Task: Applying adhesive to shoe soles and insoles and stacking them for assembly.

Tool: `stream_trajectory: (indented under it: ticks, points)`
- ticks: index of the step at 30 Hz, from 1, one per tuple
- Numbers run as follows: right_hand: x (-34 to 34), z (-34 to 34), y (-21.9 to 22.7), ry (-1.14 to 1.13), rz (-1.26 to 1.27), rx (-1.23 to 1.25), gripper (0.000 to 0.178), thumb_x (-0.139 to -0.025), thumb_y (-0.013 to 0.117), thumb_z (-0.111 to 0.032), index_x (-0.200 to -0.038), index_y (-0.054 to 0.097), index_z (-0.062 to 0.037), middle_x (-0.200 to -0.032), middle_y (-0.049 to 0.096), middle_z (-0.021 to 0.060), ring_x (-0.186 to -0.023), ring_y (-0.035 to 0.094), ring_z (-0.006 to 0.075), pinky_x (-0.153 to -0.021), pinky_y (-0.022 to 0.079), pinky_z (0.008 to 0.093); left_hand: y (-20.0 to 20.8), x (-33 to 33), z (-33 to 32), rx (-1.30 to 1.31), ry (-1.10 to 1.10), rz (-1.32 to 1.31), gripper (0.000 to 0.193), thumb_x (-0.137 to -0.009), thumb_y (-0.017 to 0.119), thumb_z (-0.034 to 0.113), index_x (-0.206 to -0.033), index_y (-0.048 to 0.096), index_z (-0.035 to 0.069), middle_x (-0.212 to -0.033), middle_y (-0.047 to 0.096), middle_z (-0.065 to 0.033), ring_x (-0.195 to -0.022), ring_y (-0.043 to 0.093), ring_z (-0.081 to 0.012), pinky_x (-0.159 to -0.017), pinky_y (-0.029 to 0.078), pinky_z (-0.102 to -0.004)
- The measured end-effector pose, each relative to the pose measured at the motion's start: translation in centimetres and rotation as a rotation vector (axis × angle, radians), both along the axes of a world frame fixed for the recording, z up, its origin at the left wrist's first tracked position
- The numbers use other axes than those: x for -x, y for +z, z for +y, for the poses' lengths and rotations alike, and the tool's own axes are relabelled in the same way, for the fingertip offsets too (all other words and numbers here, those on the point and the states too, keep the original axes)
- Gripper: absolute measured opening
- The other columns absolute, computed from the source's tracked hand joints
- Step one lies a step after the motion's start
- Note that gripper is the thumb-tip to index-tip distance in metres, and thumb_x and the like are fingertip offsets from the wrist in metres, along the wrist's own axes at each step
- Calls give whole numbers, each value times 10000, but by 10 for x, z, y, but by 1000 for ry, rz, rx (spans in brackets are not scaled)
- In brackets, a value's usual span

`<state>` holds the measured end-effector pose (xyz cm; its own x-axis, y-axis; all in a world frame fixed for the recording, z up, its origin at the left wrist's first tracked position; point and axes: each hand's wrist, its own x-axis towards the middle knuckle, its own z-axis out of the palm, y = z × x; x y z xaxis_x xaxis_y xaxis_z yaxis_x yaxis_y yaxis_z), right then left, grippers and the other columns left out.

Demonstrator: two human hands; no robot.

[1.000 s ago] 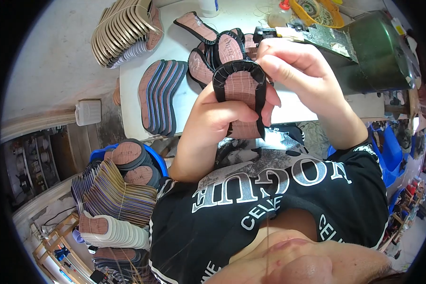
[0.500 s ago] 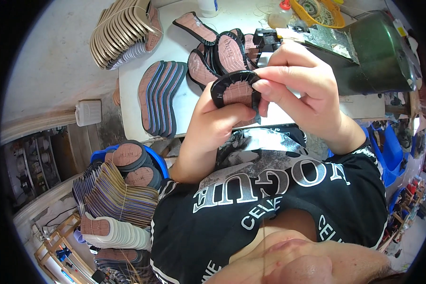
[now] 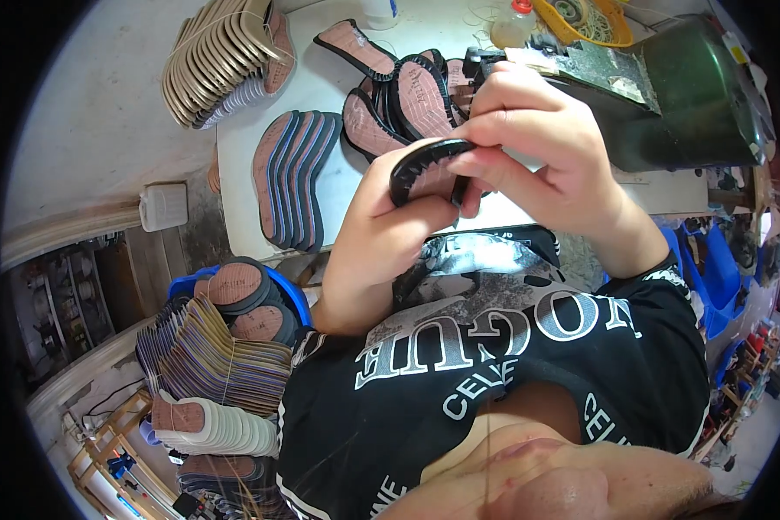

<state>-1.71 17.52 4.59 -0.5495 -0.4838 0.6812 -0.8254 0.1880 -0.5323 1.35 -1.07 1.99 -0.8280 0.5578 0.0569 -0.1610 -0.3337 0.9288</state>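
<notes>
"Where is the sole (image 3: 420, 173) sitting?"
"Over the table (image 3: 237, 191); the left hand (image 3: 381, 212) is gripping it, the right hand (image 3: 550, 143) pinching its rim."
"Containers?"
"The yellow basket (image 3: 621, 36) is holding string (image 3: 585, 22); the blue tub (image 3: 300, 299), stacked soles (image 3: 234, 283)."
"Anything obscured?"
"The hands are covering its near end; the view's top is cutting off a white bottle (image 3: 379, 12)."

Insole (image 3: 431, 166) before pile (image 3: 420, 97) on table (image 3: 442, 30) — machine (image 3: 702, 95) right.

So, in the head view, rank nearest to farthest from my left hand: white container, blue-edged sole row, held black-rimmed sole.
1. Black-rimmed sole: in your left hand.
2. Blue-edged sole row: left, on the table.
3. White container: farther left.
</notes>
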Motion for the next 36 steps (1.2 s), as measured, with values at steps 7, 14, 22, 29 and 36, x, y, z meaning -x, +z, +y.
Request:
stream_trajectory:
  ticks: [7,14,22,29,36]
  points:
    - [-10,0,-18,208,-498,330,320,-718,775,-62,-1005,661,22,-842,570,62,-686,523,155,-638,406,262,2,-4,1,-70,13,-113,400,-680,451,-87,-1057,582,-56,-825,589,-45,-724,536,-84,-639,408,-198]
    - [-9,-1,-7,-282,-103,79,254,-697,820,-156,-873,684,-34,-715,607,26,-617,590,110,-561,458,230,6,-2,9,-81,103,-56,401,-719,452,-71,-1108,543,-31,-869,556,-26,-775,512,-77,-672,407,-199]
    - [2,-2,29,-243,206,-429,60,-689,681,-114,-716,643,-76,-710,593,40,-666,576,237,-637,430,352,-8,-5,-1,-37,106,15,403,-823,456,-93,-1215,423,-5,-986,482,-43,-920,464,-95,-810,399,-221]
    - [74,-47,47,-199,-514,-624,260,-860,624,-228,-903,669,25,-746,649,120,-658,601,178,-632,475,317,-31,-6,-44,-295,468,-179,357,-786,475,-14,-1143,491,-11,-930,542,-79,-889,558,-203,-817,491,-359]
    - [245,-75,-28,-641,-989,-932,654,-700,755,-430,-1211,593,-55,-1099,654,153,-933,646,252,-753,526,348,-33,-3,-72,-540,556,-176,327,-811,439,-33,-1134,471,11,-917,500,-68,-889,519,-184,-861,508,-449]
